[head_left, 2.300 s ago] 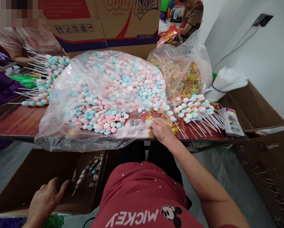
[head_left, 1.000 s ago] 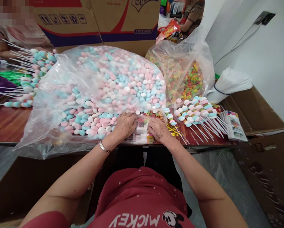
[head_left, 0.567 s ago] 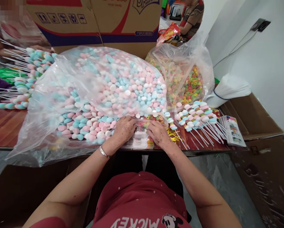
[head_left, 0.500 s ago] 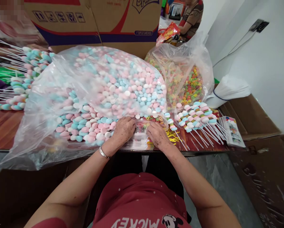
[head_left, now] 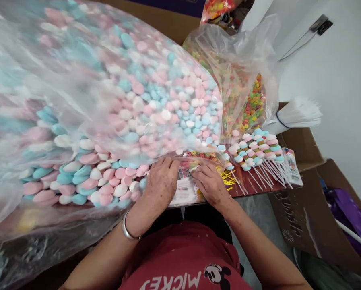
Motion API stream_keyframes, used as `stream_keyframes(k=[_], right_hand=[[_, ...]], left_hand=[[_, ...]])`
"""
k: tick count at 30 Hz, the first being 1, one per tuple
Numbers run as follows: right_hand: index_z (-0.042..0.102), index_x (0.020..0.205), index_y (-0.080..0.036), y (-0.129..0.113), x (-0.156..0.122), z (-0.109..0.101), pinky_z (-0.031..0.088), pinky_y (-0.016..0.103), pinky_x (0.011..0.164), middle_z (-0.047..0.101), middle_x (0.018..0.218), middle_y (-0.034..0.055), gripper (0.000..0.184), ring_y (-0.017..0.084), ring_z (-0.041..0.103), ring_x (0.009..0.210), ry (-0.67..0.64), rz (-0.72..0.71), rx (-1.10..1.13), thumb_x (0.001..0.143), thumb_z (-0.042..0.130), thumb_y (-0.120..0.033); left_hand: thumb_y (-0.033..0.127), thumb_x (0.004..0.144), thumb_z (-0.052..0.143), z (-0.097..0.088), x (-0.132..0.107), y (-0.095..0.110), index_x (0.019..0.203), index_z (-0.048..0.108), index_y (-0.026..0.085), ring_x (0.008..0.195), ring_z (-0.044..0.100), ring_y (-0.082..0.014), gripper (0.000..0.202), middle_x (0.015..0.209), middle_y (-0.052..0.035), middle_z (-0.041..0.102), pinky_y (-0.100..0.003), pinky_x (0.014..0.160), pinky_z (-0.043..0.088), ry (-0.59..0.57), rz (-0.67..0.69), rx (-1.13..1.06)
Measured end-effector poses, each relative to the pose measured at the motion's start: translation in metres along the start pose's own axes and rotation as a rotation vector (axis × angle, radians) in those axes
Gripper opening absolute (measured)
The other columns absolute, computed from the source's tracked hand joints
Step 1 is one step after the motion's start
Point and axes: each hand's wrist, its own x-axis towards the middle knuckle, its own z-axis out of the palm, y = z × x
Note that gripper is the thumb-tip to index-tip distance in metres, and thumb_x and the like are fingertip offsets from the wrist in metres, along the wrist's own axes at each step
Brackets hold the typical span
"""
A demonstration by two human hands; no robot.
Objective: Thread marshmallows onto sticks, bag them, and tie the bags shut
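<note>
A stack of small clear printed plastic bags (head_left: 184, 192) lies at the table's front edge, between my hands. My left hand (head_left: 161, 183) is at the left side of the top bag, its fingers bent and closed on it. Opposite, my right hand (head_left: 211, 186) has its fingers curled and pinched at the bag's right side. The fingertips are partly hidden. Left of my left hand, pink, blue and white marshmallows (head_left: 116, 181) spill from a big clear sack (head_left: 86, 92). Colourful ring candies (head_left: 201, 154) lie just beyond my hands. Yellow twist ties (head_left: 228, 179) are beside my right hand.
Marshmallow skewers (head_left: 255, 149) are piled on the right, their white sticks toward me. Behind them stand a sack of ring candies (head_left: 246, 96) and a bundle of white sticks (head_left: 301, 114). More printed bags (head_left: 293, 165) lie at the table's right end. An open cardboard box (head_left: 313, 217) stands beyond it.
My view has tilted down and turned right, so the marshmallow sack looks larger and the skewers on the left are out of view. Both hands stay at the printed bags, slightly farther apart.
</note>
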Motion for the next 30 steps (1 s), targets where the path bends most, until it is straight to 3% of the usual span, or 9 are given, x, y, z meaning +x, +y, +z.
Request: stream_keyframes(k=[6,12,17,21,23,26,28,30], right_hand=[[0.064,0.090,-0.020,-0.014,-0.007,-0.009,0.050,0.038,0.076,0.065,0.092,0.0057,0.017,0.019,0.054,0.084,-0.046,-0.018,0.076,0.095,0.048,-0.020],[0.062,0.107,-0.019,0.000,-0.005,-0.013,0.050,0.040,0.085,0.062,0.102,0.0091,0.018,0.022,0.056,0.098,-0.035,0.088,0.080,0.096,0.048,-0.024],[0.063,0.081,-0.018,0.014,-0.002,-0.001,0.047,0.036,0.078,0.062,0.082,0.0062,0.026,0.019,0.053,0.080,-0.042,-0.012,0.014,0.098,0.043,-0.019],[0.063,0.084,-0.019,0.013,0.001,-0.003,0.047,0.034,0.075,0.065,0.084,0.0055,0.022,0.018,0.050,0.078,0.112,-0.063,-0.035,0.096,0.046,-0.014],[0.064,0.090,-0.020,0.010,0.001,-0.010,0.048,0.035,0.077,0.066,0.088,0.0053,0.016,0.018,0.051,0.082,0.244,-0.095,-0.023,0.095,0.050,-0.015],[0.063,0.099,-0.022,0.004,-0.005,-0.024,0.049,0.037,0.084,0.066,0.095,0.0050,0.014,0.019,0.055,0.092,0.343,-0.199,0.022,0.095,0.051,-0.016],[0.061,0.104,-0.023,0.001,-0.011,-0.029,0.049,0.038,0.087,0.066,0.099,0.0055,0.017,0.019,0.057,0.097,0.350,-0.246,0.078,0.095,0.050,-0.015],[0.059,0.111,-0.024,0.000,-0.017,-0.030,0.050,0.038,0.087,0.065,0.102,0.0066,0.021,0.020,0.058,0.098,0.362,-0.184,0.179,0.094,0.051,-0.014]], left_hand=[[0.010,0.090,0.048,-0.003,-0.006,-0.001,0.100,0.070,0.016,0.095,0.060,-0.0284,0.025,0.099,-0.0121,0.067,-0.040,0.084,0.048,0.014,0.038,-0.118],[0.013,0.088,0.054,0.000,-0.006,-0.003,0.096,0.072,0.016,0.093,0.058,-0.0294,0.020,0.099,-0.0124,0.067,-0.041,0.082,0.048,0.036,0.058,-0.065],[0.016,0.089,0.053,-0.005,-0.005,-0.005,0.093,0.070,0.014,0.091,0.057,-0.0271,0.017,0.097,-0.0121,0.068,-0.040,0.080,0.047,0.036,0.109,-0.034],[0.015,0.091,0.051,-0.024,-0.007,0.005,0.092,0.067,0.013,0.088,0.056,-0.0251,0.017,0.094,-0.0112,0.070,-0.039,0.079,0.046,0.202,0.158,-0.105],[0.019,0.092,0.052,-0.034,-0.007,0.014,0.098,0.066,0.013,0.091,0.056,-0.0250,0.016,0.099,-0.0122,0.070,-0.041,0.082,0.046,0.213,0.197,-0.185],[0.030,0.093,0.054,-0.042,-0.003,0.023,0.103,0.063,0.013,0.094,0.057,-0.0252,0.022,0.100,-0.0125,0.068,-0.041,0.084,0.046,0.047,0.239,-0.315],[0.033,0.093,0.054,-0.044,0.001,0.026,0.093,0.062,0.015,0.084,0.058,-0.0216,0.020,0.088,-0.0078,0.067,-0.035,0.077,0.046,-0.111,0.206,-0.424],[0.032,0.093,0.053,-0.044,0.006,0.028,0.080,0.059,0.017,0.070,0.054,-0.0158,0.020,0.073,-0.0014,0.061,-0.028,0.065,0.044,-0.253,0.116,-0.567]])
